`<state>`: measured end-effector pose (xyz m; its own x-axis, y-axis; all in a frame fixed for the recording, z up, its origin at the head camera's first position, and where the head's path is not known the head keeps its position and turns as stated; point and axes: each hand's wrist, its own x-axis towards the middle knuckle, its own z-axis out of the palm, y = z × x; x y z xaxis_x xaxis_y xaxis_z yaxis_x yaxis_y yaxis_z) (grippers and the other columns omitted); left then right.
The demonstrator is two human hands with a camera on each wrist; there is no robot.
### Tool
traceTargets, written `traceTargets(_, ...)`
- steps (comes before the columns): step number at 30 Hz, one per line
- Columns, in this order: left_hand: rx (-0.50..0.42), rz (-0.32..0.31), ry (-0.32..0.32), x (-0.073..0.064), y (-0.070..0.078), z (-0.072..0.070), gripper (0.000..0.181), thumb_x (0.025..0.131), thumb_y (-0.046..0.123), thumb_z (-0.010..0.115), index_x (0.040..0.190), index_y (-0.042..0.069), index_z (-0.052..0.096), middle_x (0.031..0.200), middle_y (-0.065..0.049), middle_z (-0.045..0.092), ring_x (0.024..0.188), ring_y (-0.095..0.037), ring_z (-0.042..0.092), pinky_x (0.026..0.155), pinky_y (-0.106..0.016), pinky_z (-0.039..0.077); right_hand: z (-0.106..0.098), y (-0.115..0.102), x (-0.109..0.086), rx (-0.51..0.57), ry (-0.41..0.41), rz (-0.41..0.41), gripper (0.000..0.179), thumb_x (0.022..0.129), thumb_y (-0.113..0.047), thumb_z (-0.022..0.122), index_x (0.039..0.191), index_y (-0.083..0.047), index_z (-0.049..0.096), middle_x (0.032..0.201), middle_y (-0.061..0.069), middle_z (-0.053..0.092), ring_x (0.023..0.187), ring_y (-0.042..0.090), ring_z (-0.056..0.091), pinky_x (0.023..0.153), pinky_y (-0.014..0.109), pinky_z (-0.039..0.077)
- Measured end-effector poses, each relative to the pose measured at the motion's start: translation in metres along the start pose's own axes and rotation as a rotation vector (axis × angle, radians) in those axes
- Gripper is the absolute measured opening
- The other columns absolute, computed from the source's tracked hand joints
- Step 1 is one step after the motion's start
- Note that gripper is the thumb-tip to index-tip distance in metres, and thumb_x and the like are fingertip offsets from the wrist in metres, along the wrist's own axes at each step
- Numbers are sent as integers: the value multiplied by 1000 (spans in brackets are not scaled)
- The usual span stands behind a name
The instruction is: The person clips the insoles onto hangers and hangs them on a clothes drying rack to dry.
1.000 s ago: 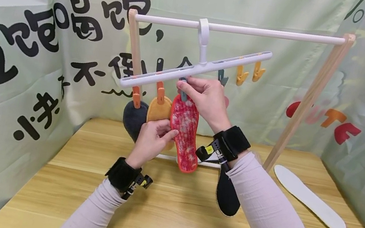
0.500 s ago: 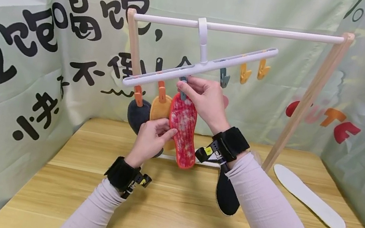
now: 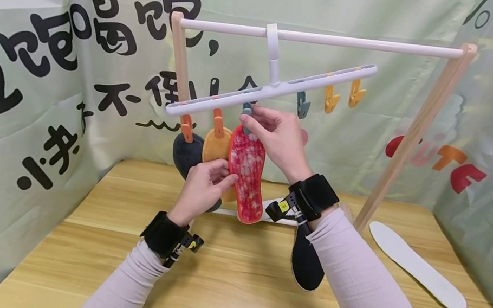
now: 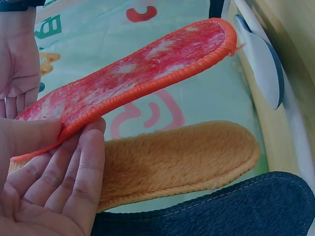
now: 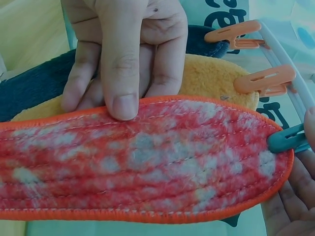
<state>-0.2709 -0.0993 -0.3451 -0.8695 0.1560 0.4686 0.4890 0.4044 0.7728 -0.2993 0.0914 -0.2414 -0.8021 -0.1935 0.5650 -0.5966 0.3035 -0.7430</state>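
A red and white fuzzy insole (image 3: 247,173) with an orange edge hangs wide end up from a tilted white hanger (image 3: 221,100). My left hand (image 3: 201,190) pinches its left edge between thumb and fingers, as the left wrist view shows closely. At its top, a teal clothespin (image 5: 287,139) overlaps the insole's end. The thumb and fingers of my right hand (image 3: 283,137) pinch this clothespin. Just left of the red insole hang a tan insole (image 3: 217,143) and a dark blue insole (image 3: 186,154), each under an orange clothespin (image 5: 266,78). My left hand partly covers both.
The hanger hooks over the white rod (image 3: 369,45) of a wooden-legged rack. Another teal clothespin (image 3: 303,105) and two yellow clothespins (image 3: 331,100) dangle bare on the hanger's right half. A white insole (image 3: 417,266) lies on the table at right; a black insole (image 3: 307,261) lies partly behind my right forearm.
The hanger has swung slightly, its right end a little higher and farther right. The red insole's lower end has shifted slightly up and left. Both hands keep nearly the same place.
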Motion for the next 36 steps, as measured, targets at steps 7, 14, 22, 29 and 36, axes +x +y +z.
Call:
traceTargets(7,36,2,4,0,0,-1,14,100,18,78,109,8,78,96,-8,81,90,-20,79,78,-28,58,-3,2,-3,-6,-13,14,42,100,-26,79,137,-8,73,123,12,81,110,24,80,96,36,64)
traceTargets(14,60,2,0,1,-2,-3,13,100,17,78,108,7,78,96,-8,82,89,-21,80,78,-32,56,-6,6,-6,-71,7,50,41,99,-34,79,136,-15,76,122,7,81,112,20,80,100,40,62)
traceTargets(22,125,26,9,2,-5,-5,12,100,18,77,105,8,80,91,-6,82,79,-16,76,71,-28,53,-9,11,-8,-67,-4,74,38,101,-34,78,135,-17,77,122,6,81,112,20,80,102,41,60)
traceTargets(29,155,16,32,0,-5,-6,12,101,19,76,104,7,80,88,-5,82,74,-14,75,67,-26,54,-13,18,-11,-22,-43,54,39,103,-27,76,137,-8,74,126,10,80,111,23,79,95,34,63)
traceTargets(36,167,1,43,2,-7,-5,13,101,21,76,101,8,78,85,-3,81,71,-12,74,67,-27,55,-19,25,-17,-21,-55,91,40,103,-29,75,138,-9,73,128,10,79,109,24,77,89,32,64)
